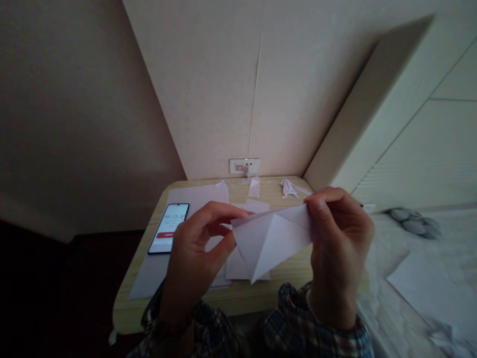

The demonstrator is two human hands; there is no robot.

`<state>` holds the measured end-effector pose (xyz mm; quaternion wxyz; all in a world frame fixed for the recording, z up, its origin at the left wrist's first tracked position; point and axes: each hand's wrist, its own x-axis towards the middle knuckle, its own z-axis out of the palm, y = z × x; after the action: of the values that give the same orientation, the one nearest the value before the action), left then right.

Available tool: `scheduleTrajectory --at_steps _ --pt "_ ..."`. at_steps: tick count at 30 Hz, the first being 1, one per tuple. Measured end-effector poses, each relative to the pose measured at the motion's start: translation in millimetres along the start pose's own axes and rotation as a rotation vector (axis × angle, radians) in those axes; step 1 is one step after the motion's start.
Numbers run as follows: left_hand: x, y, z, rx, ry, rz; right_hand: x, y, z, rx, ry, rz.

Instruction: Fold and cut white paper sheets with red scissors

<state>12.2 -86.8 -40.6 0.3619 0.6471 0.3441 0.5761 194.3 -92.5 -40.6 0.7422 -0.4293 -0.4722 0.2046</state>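
A partly folded white sheet of paper [274, 238] is held up above the small wooden table, a creased flap pointing down at its lower edge. My left hand [203, 248] pinches its left end between thumb and fingers. At the upper right end, my right hand [335, 243] grips the paper between thumb and forefinger. Below it, more white paper [236, 266] lies on the table, partly hidden by the held sheet and my left hand. A small folded paper figure [287, 188] rests near the table's back right corner.
On the table [126, 301], a phone [169, 228] showing a running-time display lies on a large white sheet [143, 281] at the left. Paper scraps [254, 188] lie at the back, below a wall socket [244, 166]. A bed [387, 238] with another sheet [436, 293] stands at the right.
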Motion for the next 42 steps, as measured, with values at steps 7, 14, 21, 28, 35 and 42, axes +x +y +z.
scheduleTrajectory --at_steps 7,14,21,28,35,42 --pt "-1.0 -7.8 -2.7 -0.066 0.008 0.054 -2.5 -0.8 0.1 0.024 -0.023 0.033" --pt "0.4 -5.1 -8.0 0.099 -0.031 0.142 5.8 1.2 -10.0 -0.059 -0.224 0.072" --pt "2.2 -4.5 -7.2 0.144 -0.104 0.177 13.2 -0.9 -19.0 -0.181 -0.46 0.107" --pt "5.5 -9.5 -14.9 0.095 -0.156 0.141 10.5 -4.8 -16.1 -0.157 -0.462 0.126" --pt "6.1 -14.6 -24.7 0.057 -0.15 0.078 7.9 -6.1 -12.5 -0.197 -0.487 0.1" --pt "3.9 -2.3 -12.6 0.259 0.002 0.036 6.4 -12.7 -12.4 -0.355 -0.443 -0.098"
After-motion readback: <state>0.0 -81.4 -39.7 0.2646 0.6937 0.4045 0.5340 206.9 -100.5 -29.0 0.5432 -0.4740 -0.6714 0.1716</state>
